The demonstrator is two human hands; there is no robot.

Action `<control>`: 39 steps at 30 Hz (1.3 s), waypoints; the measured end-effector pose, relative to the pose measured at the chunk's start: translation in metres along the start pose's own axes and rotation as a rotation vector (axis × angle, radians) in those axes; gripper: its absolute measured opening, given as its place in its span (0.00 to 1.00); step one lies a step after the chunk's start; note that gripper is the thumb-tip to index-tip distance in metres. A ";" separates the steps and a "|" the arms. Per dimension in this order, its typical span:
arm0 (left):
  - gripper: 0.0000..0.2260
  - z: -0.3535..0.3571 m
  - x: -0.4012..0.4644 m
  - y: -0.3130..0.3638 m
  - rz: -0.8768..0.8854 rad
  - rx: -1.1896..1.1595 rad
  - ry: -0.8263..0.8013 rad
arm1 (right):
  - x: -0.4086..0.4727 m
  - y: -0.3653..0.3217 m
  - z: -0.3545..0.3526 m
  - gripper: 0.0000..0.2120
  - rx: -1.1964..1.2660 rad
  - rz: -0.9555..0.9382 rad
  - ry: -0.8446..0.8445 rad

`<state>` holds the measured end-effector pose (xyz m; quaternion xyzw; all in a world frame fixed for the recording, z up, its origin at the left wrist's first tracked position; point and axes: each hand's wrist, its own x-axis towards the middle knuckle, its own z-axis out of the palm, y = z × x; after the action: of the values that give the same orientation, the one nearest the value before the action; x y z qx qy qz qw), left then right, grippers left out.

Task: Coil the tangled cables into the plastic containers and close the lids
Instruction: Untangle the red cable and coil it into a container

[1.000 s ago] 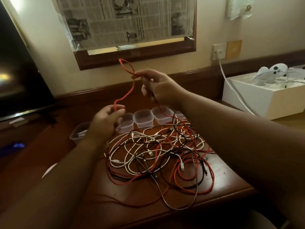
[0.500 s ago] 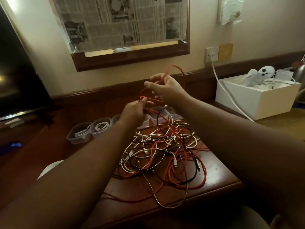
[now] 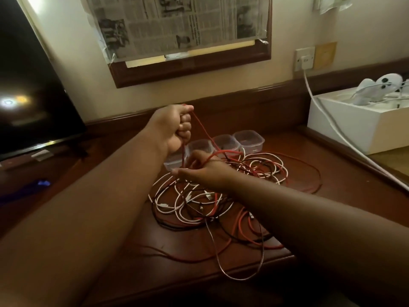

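from the head view, the left hand (image 3: 174,127) is raised above the dark red-brown wooden table (image 3: 332,191), its fingers curled into a fist round a thin red cable (image 3: 200,127), which drops from the fist in two strands toward the pile. held high like this, the fist probably serves as the anchor for loops being gathered, keeping the taken-up length clear of the rest. the right hand (image 3: 202,170) sits lower, just over the near edge of the tangled heap of red, white and black cables (image 3: 212,196), fingers bent and seemingly pinching the same red cable where it leaves the heap; the fingertips are partly hidden, so the exact grip is hard to tell. its low place suits feeding or teasing the strand free of the knots.

behind the heap stands a row of small clear plastic containers (image 3: 249,140), open-topped and near the hands; the three plainly seen hold nothing, and no lids show. coiling looks barely begun, with most cables loose on the table.
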<state>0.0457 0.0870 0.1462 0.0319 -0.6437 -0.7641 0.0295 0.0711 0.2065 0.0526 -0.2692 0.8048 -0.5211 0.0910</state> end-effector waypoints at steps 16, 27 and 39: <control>0.18 -0.043 -0.057 -0.071 0.105 0.149 -0.096 | 0.011 -0.033 -0.023 0.16 0.805 0.125 0.179; 0.16 -0.061 -0.047 -0.109 0.048 0.362 0.178 | 0.024 -0.033 -0.058 0.18 0.935 0.073 0.358; 0.14 -0.032 -0.012 -0.002 0.318 0.251 0.288 | 0.020 -0.015 -0.037 0.13 0.000 0.067 0.069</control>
<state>0.0607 0.0567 0.1388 0.0423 -0.7197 -0.6513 0.2367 0.0437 0.2210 0.0847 -0.2239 0.8160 -0.5268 0.0804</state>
